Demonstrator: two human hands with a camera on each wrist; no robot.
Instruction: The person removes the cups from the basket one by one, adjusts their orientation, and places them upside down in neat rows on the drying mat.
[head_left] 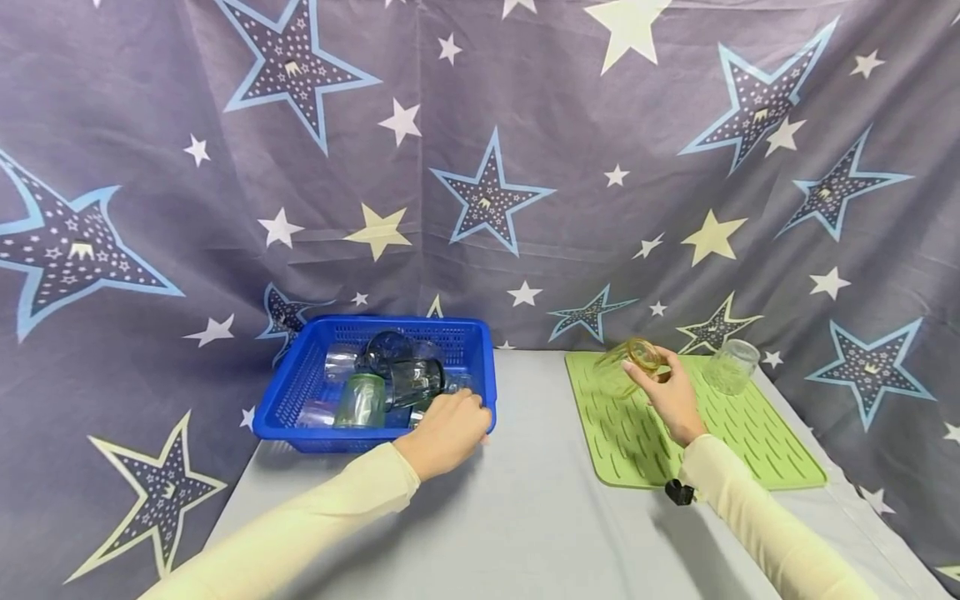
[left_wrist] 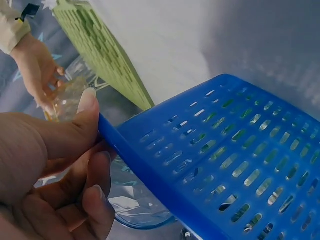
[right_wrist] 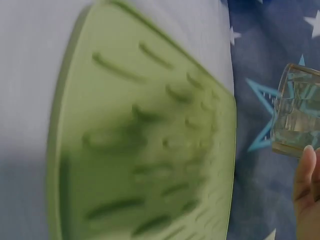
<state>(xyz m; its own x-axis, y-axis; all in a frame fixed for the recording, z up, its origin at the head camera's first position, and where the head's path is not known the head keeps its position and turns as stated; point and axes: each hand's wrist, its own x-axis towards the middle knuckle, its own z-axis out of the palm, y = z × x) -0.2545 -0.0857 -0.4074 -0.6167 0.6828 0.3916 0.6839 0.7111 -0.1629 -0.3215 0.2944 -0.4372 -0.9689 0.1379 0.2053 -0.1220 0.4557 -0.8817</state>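
Note:
My left hand (head_left: 448,429) grips the front right corner of a blue plastic basket (head_left: 300,433). In the left wrist view its thumb (left_wrist: 88,112) lies over the basket's rim and the other fingers curl beneath. My right hand (head_left: 672,398) holds a yellow-tinted glass (head_left: 617,372), tilted on its side over a green ridged mat (head_left: 637,458). The right wrist view catches only part of that glass (right_wrist: 302,112) and some fingers. Several glasses lie in the basket, among them a green one (head_left: 362,403) and a dark one (head_left: 417,382).
A clear glass (head_left: 732,367) stands on the mat's far right part, to the right of my right hand. The pale table (head_left: 532,500) runs between basket and mat. Behind it hangs a grey star-patterned cloth (head_left: 525,108).

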